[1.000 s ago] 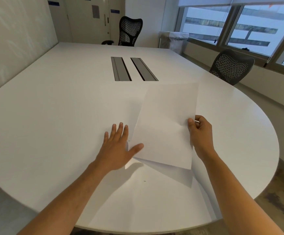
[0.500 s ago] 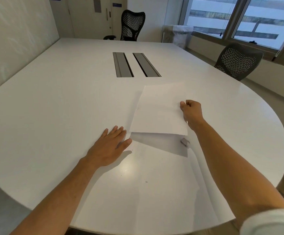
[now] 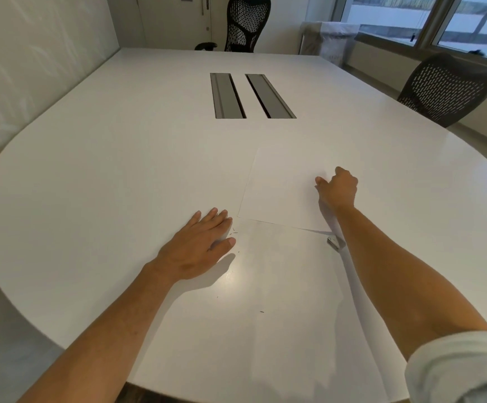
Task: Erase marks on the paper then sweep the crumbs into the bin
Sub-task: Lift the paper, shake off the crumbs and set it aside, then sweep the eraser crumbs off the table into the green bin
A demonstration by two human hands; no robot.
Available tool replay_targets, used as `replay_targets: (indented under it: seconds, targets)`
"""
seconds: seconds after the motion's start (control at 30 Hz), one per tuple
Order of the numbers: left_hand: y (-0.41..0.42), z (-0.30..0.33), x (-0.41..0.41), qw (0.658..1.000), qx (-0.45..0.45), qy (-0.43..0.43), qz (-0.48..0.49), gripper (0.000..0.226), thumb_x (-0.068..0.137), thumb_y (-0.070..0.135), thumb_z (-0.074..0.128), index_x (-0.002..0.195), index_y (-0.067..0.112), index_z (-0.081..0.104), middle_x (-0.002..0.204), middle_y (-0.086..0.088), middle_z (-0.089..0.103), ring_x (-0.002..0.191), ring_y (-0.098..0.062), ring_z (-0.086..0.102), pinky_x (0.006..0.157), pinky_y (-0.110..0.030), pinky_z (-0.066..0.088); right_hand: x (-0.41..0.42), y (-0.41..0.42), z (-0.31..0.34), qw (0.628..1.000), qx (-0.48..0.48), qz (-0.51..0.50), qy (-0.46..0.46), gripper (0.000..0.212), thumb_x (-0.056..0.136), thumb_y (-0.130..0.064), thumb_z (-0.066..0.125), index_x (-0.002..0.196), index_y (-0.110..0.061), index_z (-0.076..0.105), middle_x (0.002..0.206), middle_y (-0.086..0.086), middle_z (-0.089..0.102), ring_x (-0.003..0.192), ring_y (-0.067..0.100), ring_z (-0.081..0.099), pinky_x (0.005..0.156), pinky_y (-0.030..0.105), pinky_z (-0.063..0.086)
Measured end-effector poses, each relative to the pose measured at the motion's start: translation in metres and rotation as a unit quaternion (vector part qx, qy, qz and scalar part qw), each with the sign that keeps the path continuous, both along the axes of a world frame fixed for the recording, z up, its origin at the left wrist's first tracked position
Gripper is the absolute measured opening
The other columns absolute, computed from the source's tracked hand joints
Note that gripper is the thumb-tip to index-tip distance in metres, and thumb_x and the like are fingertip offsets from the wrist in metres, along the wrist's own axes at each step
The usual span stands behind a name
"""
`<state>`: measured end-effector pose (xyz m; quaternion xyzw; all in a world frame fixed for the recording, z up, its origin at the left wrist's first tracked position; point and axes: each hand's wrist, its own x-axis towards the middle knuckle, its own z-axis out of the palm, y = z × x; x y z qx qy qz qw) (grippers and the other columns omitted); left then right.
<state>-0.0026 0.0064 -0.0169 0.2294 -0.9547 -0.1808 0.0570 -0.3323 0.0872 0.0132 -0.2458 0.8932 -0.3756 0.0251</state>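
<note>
A blank white sheet of paper [image 3: 280, 187] lies flat on the white table [image 3: 120, 175], right of centre. My right hand [image 3: 338, 187] rests on the sheet's right edge with fingers curled and the thumb on top, still gripping it. My left hand [image 3: 204, 242] lies flat on the table just left of the sheet's near corner, fingers together, holding nothing. A small grey-white eraser [image 3: 335, 243] sits on the table below the sheet, beside my right forearm. A few dark crumbs [image 3: 233, 234] lie by my left fingertips, and another speck [image 3: 262, 311] lies nearer me. The bin [image 3: 328, 39], lined with a white bag, stands on the floor at the far right.
Two grey cable slots [image 3: 251, 96] are set into the table's middle. One black mesh chair [image 3: 246, 23] stands at the far end and another [image 3: 446, 88] along the right side under the windows. The table's rounded edge runs close to me.
My right hand has carried the lifted sheet away from me and laid it flat on the table, uncovering the eraser. My left hand has stayed flat in about the same place.
</note>
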Motion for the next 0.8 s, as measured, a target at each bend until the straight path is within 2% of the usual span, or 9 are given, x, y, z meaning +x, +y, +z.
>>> replay_targets:
  seconds: [0.07, 0.13, 0.23, 0.37, 0.47, 0.57, 0.63, 0.7, 0.8]
  targets:
    - [0.000, 0.001, 0.000, 1.000, -0.004, -0.003, -0.005, 0.089, 0.082, 0.069, 0.003, 0.154, 0.020, 0.020, 0.162, 0.008, 0.008, 0.148, -0.002, -0.003, 0.119, -0.025, -0.006, 0.009, 0.002, 0.005, 0.997, 0.042, 0.002, 0.072, 0.035, 0.088, -0.025, 0.062, 0.108, 0.003, 0.055, 0.110, 0.022, 0.062, 0.110, 0.038, 0.053, 0.085, 0.042, 0.045]
    - [0.000, 0.001, 0.001, 1.000, -0.008, -0.008, -0.012, 0.089, 0.082, 0.068, 0.003, 0.155, 0.020, 0.020, 0.163, 0.007, 0.006, 0.148, -0.002, -0.005, 0.118, -0.023, -0.007, 0.022, 0.004, 0.008, 0.993, 0.044, 0.036, 0.107, 0.034, 0.090, -0.022, 0.060, 0.114, 0.000, 0.055, 0.120, 0.019, 0.059, 0.118, 0.036, 0.048, 0.092, 0.041, 0.043]
    - [0.001, 0.002, 0.003, 0.999, -0.013, -0.019, -0.031, 0.092, 0.082, 0.072, 0.001, 0.155, 0.019, 0.018, 0.163, 0.007, 0.004, 0.145, 0.001, -0.008, 0.117, -0.020, -0.009, 0.057, 0.005, 0.012, 0.978, -0.010, 0.171, 0.117, 0.045, 0.093, -0.023, 0.059, 0.133, -0.006, 0.050, 0.140, 0.012, 0.050, 0.131, 0.029, 0.043, 0.108, 0.034, 0.031]
    - [0.004, 0.004, 0.008, 0.998, 0.011, -0.029, -0.062, 0.108, 0.071, 0.085, -0.014, 0.155, 0.021, 0.014, 0.161, 0.010, -0.001, 0.144, 0.005, -0.012, 0.114, -0.015, -0.011, 0.118, 0.014, 0.010, 0.917, -0.008, 0.373, 0.141, 0.036, 0.095, -0.018, 0.057, 0.129, -0.009, 0.057, 0.135, 0.008, 0.057, 0.126, 0.023, 0.051, 0.108, 0.029, 0.034]
    - [0.017, 0.011, 0.015, 0.994, 0.024, -0.042, -0.094, 0.091, 0.081, 0.076, -0.004, 0.154, 0.024, 0.007, 0.158, 0.015, -0.010, 0.140, 0.008, -0.019, 0.115, -0.015, -0.013, 0.152, 0.026, 0.004, 0.877, 0.015, 0.455, 0.155, 0.036, 0.096, -0.014, 0.053, 0.132, -0.009, 0.055, 0.138, 0.007, 0.054, 0.128, 0.020, 0.050, 0.109, 0.028, 0.036]
    - [0.038, 0.019, 0.026, 0.989, 0.049, -0.066, -0.123, 0.062, 0.099, 0.052, 0.018, 0.153, 0.024, 0.007, 0.151, 0.021, -0.013, 0.134, 0.014, -0.022, 0.110, -0.010, -0.016, 0.165, 0.032, -0.002, 0.859, 0.054, 0.490, 0.137, 0.042, 0.095, -0.009, 0.053, 0.137, -0.008, 0.048, 0.143, 0.010, 0.048, 0.132, 0.021, 0.045, 0.111, 0.024, 0.032]
    - [0.049, 0.018, 0.035, 0.984, 0.090, -0.062, -0.140, 0.059, 0.101, 0.050, 0.022, 0.153, 0.027, 0.010, 0.153, 0.023, -0.008, 0.136, 0.014, -0.018, 0.113, -0.012, -0.013, 0.171, 0.033, -0.007, 0.848, 0.085, 0.508, 0.126, 0.047, 0.092, -0.004, 0.055, 0.139, -0.009, 0.047, 0.146, 0.009, 0.044, 0.135, 0.021, 0.040, 0.112, 0.021, 0.026]
    - [0.056, 0.018, 0.044, 0.975, 0.167, -0.032, -0.140, 0.058, 0.099, 0.053, 0.027, 0.153, 0.033, 0.018, 0.156, 0.026, 0.005, 0.141, 0.013, -0.006, 0.118, -0.017, -0.002, 0.177, 0.036, -0.011, 0.836, 0.112, 0.525, 0.116, 0.047, 0.092, 0.000, 0.051, 0.138, -0.011, 0.047, 0.148, 0.007, 0.041, 0.139, 0.020, 0.035, 0.115, 0.027, 0.024]
    - [0.053, 0.025, 0.055, 0.947, 0.284, 0.088, -0.119, 0.046, 0.101, 0.044, 0.042, 0.145, 0.029, 0.044, 0.150, 0.022, 0.037, 0.140, 0.009, 0.026, 0.115, -0.015, 0.019, 0.182, 0.049, -0.014, 0.830, 0.112, 0.532, 0.125, 0.050, 0.091, 0.004, 0.043, 0.138, -0.012, 0.047, 0.149, 0.006, 0.039, 0.140, 0.021, 0.033, 0.117, 0.037, 0.025]
